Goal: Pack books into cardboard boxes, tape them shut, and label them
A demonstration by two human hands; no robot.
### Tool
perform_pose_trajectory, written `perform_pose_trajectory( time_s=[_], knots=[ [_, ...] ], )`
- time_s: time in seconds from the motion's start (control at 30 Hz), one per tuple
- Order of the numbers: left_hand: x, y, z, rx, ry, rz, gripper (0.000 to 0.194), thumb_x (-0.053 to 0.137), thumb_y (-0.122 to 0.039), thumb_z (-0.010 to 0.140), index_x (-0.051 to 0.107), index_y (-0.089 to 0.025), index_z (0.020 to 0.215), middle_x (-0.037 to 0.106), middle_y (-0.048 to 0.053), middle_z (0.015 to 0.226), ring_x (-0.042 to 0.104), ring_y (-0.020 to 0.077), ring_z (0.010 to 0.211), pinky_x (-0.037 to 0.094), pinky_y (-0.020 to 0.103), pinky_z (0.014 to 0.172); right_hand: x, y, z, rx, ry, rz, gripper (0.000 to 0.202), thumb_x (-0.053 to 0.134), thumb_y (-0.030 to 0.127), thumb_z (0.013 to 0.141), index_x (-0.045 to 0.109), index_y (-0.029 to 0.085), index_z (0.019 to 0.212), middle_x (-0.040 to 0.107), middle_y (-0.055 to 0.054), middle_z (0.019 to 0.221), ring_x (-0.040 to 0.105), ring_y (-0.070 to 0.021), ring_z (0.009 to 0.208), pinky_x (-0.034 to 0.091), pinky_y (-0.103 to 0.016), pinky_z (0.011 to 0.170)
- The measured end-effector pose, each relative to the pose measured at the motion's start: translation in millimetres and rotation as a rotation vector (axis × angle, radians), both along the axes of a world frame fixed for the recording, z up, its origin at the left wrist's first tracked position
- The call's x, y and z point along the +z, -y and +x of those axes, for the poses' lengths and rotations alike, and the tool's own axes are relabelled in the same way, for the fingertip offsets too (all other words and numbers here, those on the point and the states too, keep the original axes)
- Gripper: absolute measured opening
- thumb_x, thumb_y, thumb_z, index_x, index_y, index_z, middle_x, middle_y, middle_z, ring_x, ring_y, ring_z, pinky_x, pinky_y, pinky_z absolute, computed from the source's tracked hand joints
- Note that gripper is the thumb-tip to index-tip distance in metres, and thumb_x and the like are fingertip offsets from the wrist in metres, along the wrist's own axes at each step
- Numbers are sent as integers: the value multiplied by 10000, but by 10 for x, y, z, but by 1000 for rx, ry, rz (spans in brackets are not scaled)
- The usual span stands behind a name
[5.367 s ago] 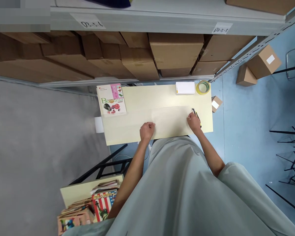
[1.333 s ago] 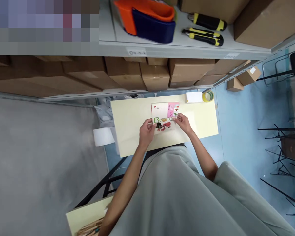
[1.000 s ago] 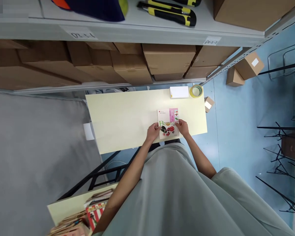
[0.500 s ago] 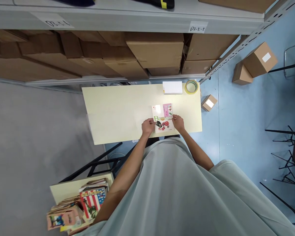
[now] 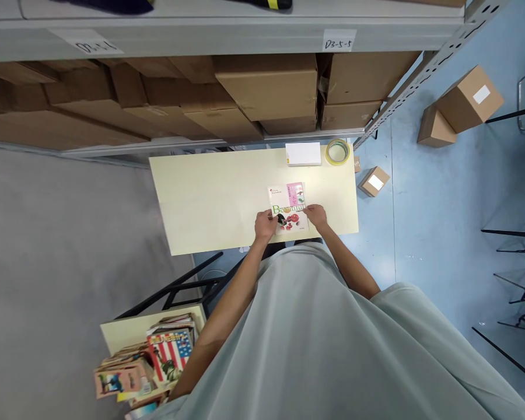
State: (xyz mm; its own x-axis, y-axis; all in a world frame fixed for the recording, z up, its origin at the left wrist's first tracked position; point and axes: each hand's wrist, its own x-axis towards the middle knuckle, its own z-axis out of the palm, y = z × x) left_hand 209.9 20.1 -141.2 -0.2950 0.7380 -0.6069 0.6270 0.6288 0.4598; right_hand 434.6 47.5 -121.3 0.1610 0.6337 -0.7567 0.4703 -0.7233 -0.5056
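A white book [image 5: 290, 228] with a pink panel, green lettering and red fruit on its cover lies at the front of the cream table. Its left edge is pinched by my left hand [image 5: 265, 226], whose thumb reaches onto the cover. On the opposite side, my right hand [image 5: 317, 216] has its fingers closed at the book's right edge, near the green lettering. Both hands stay low over the tabletop. Behind the book, toward the table's back edge, sit a white box [image 5: 303, 154] and a roll of yellowish tape [image 5: 337, 151].
The cream table [image 5: 210, 198] stands against a grey shelf [image 5: 227, 38] packed with cardboard boxes [image 5: 269, 87]. Stacked magazines [image 5: 170, 353] lie on a lower surface at my left. Several cartons [image 5: 469, 102] rest on the blue floor to the right, with black metal legs [image 5: 522, 297] farther along.
The view has shifted slightly. My right fingers reach a little farther over the book's right edge. The book stays in nearly the same place between both hands.
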Motion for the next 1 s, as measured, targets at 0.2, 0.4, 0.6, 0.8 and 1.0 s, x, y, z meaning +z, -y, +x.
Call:
perform_pose_trajectory(
  time_s=[0.2,0.4,0.6,0.8,1.0],
  knots=[
    [32,-11,-16,-41,37,-17,303,712,-227,917,791,-186,1206,708,118,1314,773,208,970,589,347,1063,-83,-19,-85,-21,29,28,106,786,283,915,798,191,967,848,-109,1095,807,-262,1060,604,-314,895],
    [57,-15,-35,-69,54,-30,317,740,-251,896,795,-174,1199,731,136,1375,788,233,1038,593,346,1028,-71,149,-195,-111,-1,76,282,826,404,900,728,212,1081,817,-63,1056,778,-223,975,592,-295,851],
    [73,46,61,-149,119,-28,475,762,-326,902,763,-200,1360,732,141,1456,775,268,1194,573,352,1076,65,178,-57,-30,-7,127,173,744,389,916,708,220,907,736,-3,830,671,-194,780,497,-279,727],
    [99,84,282,-299,287,4,536,789,-338,898,754,-234,1423,707,132,1510,747,291,1262,579,389,1108,352,284,212,40,136,250,278,698,382,954,570,234,755,629,13,734,545,-168,712,390,-269,678],
    [149,84,248,-402,478,36,484,769,-312,866,777,-212,1339,759,127,1428,641,325,1433,537,441,1189,641,382,-21,99,401,223,254,688,333,1008,592,230,797,668,-22,865,561,-186,759,355,-282,685]
  ],
)
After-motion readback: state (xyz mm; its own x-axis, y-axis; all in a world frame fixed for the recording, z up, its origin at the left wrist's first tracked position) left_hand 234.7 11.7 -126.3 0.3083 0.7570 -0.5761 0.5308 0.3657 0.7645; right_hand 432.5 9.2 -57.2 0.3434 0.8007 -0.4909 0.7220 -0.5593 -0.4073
